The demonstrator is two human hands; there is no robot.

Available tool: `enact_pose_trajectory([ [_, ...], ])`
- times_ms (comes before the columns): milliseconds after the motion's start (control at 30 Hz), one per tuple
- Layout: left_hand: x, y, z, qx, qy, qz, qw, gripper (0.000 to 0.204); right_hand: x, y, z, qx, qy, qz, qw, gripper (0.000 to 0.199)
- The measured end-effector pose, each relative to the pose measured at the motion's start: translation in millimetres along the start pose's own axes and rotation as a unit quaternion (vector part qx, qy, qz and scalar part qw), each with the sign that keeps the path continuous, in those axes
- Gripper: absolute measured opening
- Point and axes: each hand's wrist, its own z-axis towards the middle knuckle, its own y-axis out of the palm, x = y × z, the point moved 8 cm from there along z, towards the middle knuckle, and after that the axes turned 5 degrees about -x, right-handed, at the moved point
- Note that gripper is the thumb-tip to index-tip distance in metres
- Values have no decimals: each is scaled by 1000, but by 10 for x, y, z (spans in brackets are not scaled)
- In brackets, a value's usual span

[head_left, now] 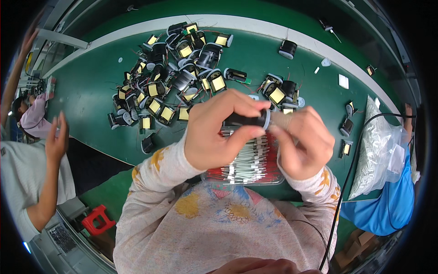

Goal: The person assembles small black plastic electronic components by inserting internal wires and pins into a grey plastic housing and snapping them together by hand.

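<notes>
My left hand [214, 128] is closed round a black cylindrical part [244, 119] with a grey ring at its right end [267, 118]. Close against that ring, my right hand [305, 139] has its thumb and fingers pinched together. Something pale shows at its fingertips, too blurred to name. Below both hands lies a clear tray [273, 181] full of thin white and red wire-like pieces [248, 160]. Beyond them, a large pile of black cylindrical units [182, 80] with grey end caps, yellow pads and loose wires covers part of the green table [98, 73].
A smaller cluster of such units [277, 95] sits beyond my right hand, and single ones lie farther right. A clear bag of white pieces [372, 155] stands at the right, crossed by a black cable [351, 182]. People sit on both sides; a red stool [98, 220] is lower left.
</notes>
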Motion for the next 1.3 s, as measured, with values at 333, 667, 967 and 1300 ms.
enact_pose_trajectory([
  [333, -1208, -290, 755, -139, -143, 591, 782, 33, 2413, 27, 831, 59, 398, 231, 886, 13],
  [667, -996, -294, 805, -76, -68, 526, 844, 24, 2203, -221, 703, -1, 341, 204, 918, 32],
  [967, -80, -339, 358, 22, 83, 346, 934, 25, 66, 397, -340, -362, 30, -22, 932, 24],
  [1300, -17, -298, 85, 23, 58, 342, 938, 28, -36, 652, -386, -342, 5, -123, 932, 27],
])
